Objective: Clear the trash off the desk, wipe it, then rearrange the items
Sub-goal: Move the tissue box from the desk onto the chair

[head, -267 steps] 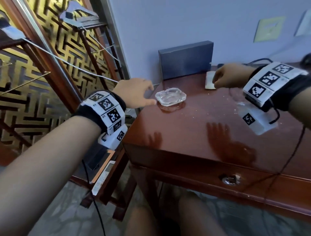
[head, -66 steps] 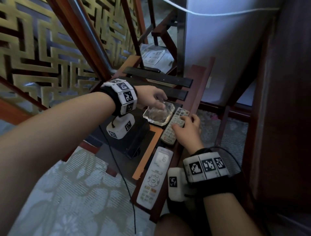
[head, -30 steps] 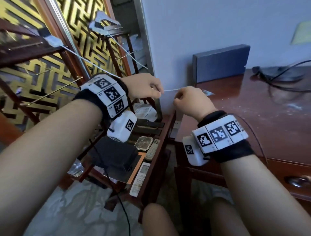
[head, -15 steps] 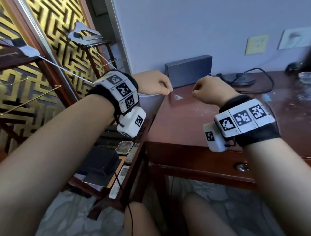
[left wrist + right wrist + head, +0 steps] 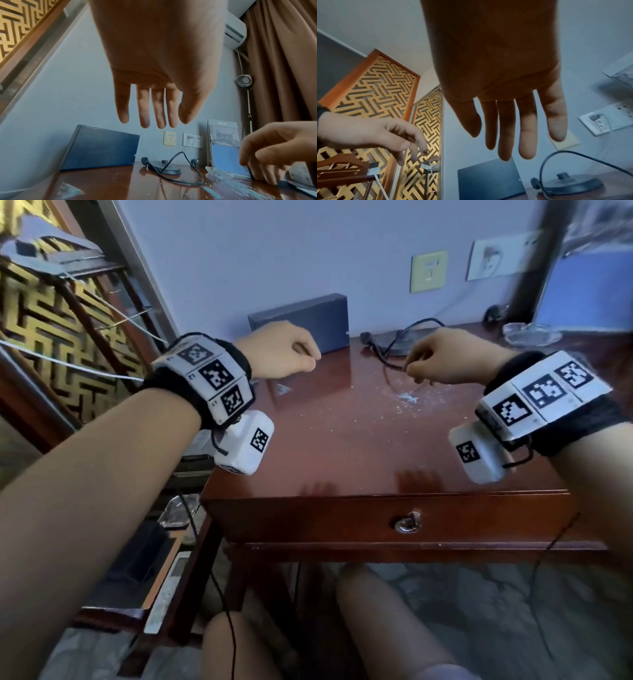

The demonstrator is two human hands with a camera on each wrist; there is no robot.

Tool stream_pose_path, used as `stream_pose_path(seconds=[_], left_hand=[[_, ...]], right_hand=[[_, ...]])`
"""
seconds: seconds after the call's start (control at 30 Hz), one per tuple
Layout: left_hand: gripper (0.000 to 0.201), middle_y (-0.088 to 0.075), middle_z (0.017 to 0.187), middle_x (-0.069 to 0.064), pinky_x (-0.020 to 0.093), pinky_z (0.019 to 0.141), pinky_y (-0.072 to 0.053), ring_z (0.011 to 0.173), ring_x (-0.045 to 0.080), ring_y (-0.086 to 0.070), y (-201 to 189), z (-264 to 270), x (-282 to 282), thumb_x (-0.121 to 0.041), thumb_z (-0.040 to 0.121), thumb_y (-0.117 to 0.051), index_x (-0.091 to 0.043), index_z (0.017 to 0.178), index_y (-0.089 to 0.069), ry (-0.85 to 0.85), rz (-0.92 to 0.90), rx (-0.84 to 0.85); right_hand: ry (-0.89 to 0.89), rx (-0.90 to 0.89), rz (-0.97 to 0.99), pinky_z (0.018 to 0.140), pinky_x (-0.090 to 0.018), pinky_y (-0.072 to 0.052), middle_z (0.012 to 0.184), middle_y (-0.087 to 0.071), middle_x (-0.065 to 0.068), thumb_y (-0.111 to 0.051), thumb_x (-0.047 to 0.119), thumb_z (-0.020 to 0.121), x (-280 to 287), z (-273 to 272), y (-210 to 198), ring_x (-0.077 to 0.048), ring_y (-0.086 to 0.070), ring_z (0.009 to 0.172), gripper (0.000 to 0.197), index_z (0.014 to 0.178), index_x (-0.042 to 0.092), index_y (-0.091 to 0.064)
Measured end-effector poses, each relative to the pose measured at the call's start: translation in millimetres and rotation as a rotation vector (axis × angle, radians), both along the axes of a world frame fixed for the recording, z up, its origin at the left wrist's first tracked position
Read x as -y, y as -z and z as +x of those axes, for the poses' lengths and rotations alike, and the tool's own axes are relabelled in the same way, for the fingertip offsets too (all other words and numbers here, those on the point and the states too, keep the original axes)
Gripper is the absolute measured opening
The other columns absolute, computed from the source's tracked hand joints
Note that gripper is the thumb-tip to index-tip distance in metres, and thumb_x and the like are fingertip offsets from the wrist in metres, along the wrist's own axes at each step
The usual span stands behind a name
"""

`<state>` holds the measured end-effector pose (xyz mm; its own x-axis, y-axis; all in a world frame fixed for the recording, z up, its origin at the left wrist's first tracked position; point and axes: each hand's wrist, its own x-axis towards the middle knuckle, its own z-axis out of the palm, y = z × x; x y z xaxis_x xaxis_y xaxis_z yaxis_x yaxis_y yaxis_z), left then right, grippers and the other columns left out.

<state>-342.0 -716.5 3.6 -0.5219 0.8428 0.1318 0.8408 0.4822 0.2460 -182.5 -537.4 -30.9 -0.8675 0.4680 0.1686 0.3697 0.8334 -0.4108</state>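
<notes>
The red-brown wooden desk [image 5: 342, 446] carries white crumbs and a dusty smear [image 5: 406, 398], plus a small pale scrap [image 5: 282, 388] near its left edge. My left hand [image 5: 305, 359] hovers above the desk's back left, in front of a dark blue box [image 5: 308, 316]. Its fingers [image 5: 145, 108] hang down loosely and hold nothing. Above the smear my right hand [image 5: 416, 369] hovers with fingers [image 5: 526, 128] drooping, also empty. Neither hand touches the desk.
A black round base with a coiled cord [image 5: 394, 344] lies behind the right hand. A clear stand with a blue leaflet [image 5: 226, 152] stands at the back right. Left of the desk, a low table holds a glass ashtray [image 5: 176, 510] and a remote [image 5: 171, 587]. The drawer has a metal knob [image 5: 406, 523].
Both hands rose from the low side table, where the ashtray stays, and moved right over the desk. In the last half second they spread further apart.
</notes>
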Motion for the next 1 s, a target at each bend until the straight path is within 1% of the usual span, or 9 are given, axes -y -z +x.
stream_pose_path(seconds=[0.13,0.23,0.3,0.43,0.53,0.67,0.77,0.9,1.0], left_hand=[[0.019,-0.054,0.090,-0.012,0.018,0.077,-0.033,0.084,0.005,-0.049,4,-6,-33,-0.019,0.090,-0.056,-0.020,0.107,-0.064,-0.027,0.100,-0.009],[0.022,-0.056,0.097,-0.009,0.020,0.080,-0.035,0.090,0.007,-0.050,11,-12,-59,-0.019,0.090,-0.056,-0.019,0.110,-0.064,-0.035,0.154,-0.006],[0.026,-0.059,0.107,-0.005,0.022,0.083,-0.036,0.097,0.011,-0.053,14,-18,-76,-0.020,0.090,-0.055,-0.018,0.115,-0.063,-0.042,0.160,-0.005],[0.033,-0.054,0.124,-0.001,0.026,0.093,-0.036,0.115,0.018,-0.051,19,-36,-105,-0.026,0.094,-0.051,-0.017,0.125,-0.056,-0.092,0.196,-0.029],[0.037,-0.049,0.136,0.002,0.032,0.100,-0.036,0.122,0.019,-0.047,23,-56,-122,-0.032,0.095,-0.048,-0.018,0.130,-0.051,-0.147,0.231,-0.034],[0.045,-0.043,0.141,0.006,0.039,0.104,-0.036,0.128,0.024,-0.042,26,-84,-140,-0.038,0.096,-0.045,-0.018,0.135,-0.045,-0.240,0.245,-0.098],[0.053,-0.037,0.146,0.007,0.042,0.103,-0.034,0.133,0.026,-0.035,25,-102,-147,-0.043,0.096,-0.042,-0.019,0.143,-0.036,-0.281,0.153,-0.155],[0.060,-0.027,0.153,0.002,0.046,0.103,-0.032,0.139,0.024,-0.024,22,-124,-156,-0.049,0.096,-0.039,-0.024,0.148,-0.024,-0.208,-0.062,-0.326],[0.062,-0.025,0.154,0.001,0.045,0.104,-0.032,0.140,0.023,-0.023,18,-145,-160,-0.050,0.096,-0.038,-0.022,0.150,-0.022,-0.221,-0.082,-0.380]], right_hand=[[0.041,-0.012,-0.065,0.057,-0.022,-0.042,0.086,-0.071,-0.007,-0.051,0.014,0.089,-42,8,4,-0.017,-0.062,0.066,0.022,0.096,0.005,-0.071],[0.112,-0.053,-0.106,0.057,-0.024,-0.045,0.092,-0.071,-0.013,-0.051,0.014,0.090,-74,12,8,-0.027,-0.066,0.081,0.022,0.098,0.006,-0.070],[0.158,-0.058,-0.081,0.063,-0.028,-0.046,0.097,-0.071,-0.014,-0.052,0.013,0.090,-94,12,9,-0.029,-0.065,0.088,0.023,0.103,0.005,-0.069],[0.229,-0.058,0.021,0.090,-0.031,-0.041,0.118,-0.063,-0.016,-0.055,0.016,0.091,-128,-5,6,-0.031,-0.055,0.111,0.029,0.115,0.003,-0.064],[0.262,-0.095,-0.034,0.095,-0.030,-0.038,0.126,-0.059,-0.016,-0.056,0.021,0.091,-152,-23,5,-0.029,-0.052,0.118,0.035,0.122,0.004,-0.058],[0.297,-0.146,-0.071,0.097,-0.031,-0.037,0.129,-0.055,-0.016,-0.055,0.026,0.092,-176,-51,10,-0.030,-0.049,0.121,0.042,0.128,0.006,-0.052],[0.303,-0.144,-0.066,0.098,-0.031,-0.035,0.130,-0.054,-0.016,-0.054,0.030,0.092,-185,-77,13,-0.031,-0.048,0.122,0.045,0.130,0.006,-0.049],[0.278,-0.118,-0.070,0.098,-0.031,-0.035,0.134,-0.051,-0.016,-0.054,0.034,0.092,-199,-119,19,-0.030,-0.047,0.124,0.049,0.132,0.006,-0.047],[0.253,-0.062,-0.038,0.099,-0.034,-0.035,0.137,-0.048,-0.017,-0.051,0.039,0.093,-205,-150,24,-0.032,-0.045,0.125,0.054,0.135,0.007,-0.044]])
